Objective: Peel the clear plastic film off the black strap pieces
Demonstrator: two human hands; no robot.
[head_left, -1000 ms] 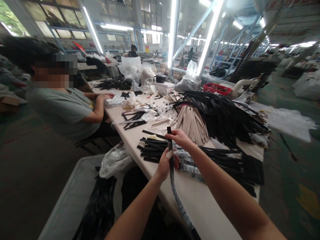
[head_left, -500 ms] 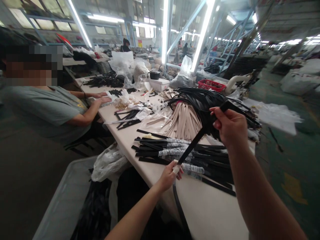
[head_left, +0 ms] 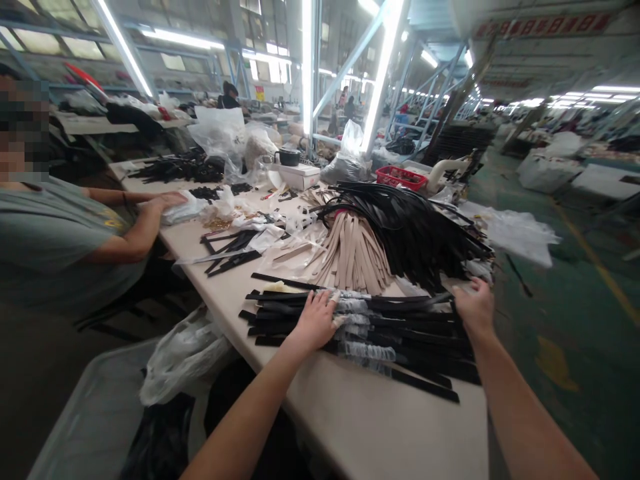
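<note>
My left hand (head_left: 316,321) lies over the wrapped middle of a row of black strips (head_left: 420,343), its fingers stretched out and pale coverings on some fingertips. At the right end of the row, my right hand (head_left: 474,308) has its fingers closed at the end of a black strip (head_left: 413,303). Crinkled clear wrapping (head_left: 367,351) goes around the middle of the strips. Just behind them, a fan of beige strips (head_left: 353,250) lies beside a large pile of black strips (head_left: 415,230).
A person (head_left: 65,240) sits at the left, hands on a plastic bag on the table (head_left: 400,427). A red basket (head_left: 400,177), white box (head_left: 299,175) and plastic bags stand farther back. A grey bin (head_left: 75,407) with a white bag (head_left: 183,357) is at the lower left.
Both hands have lowered from the raised, slanting black strip to the row on the table. My left hand has opened and moved left. The camera view has shifted right.
</note>
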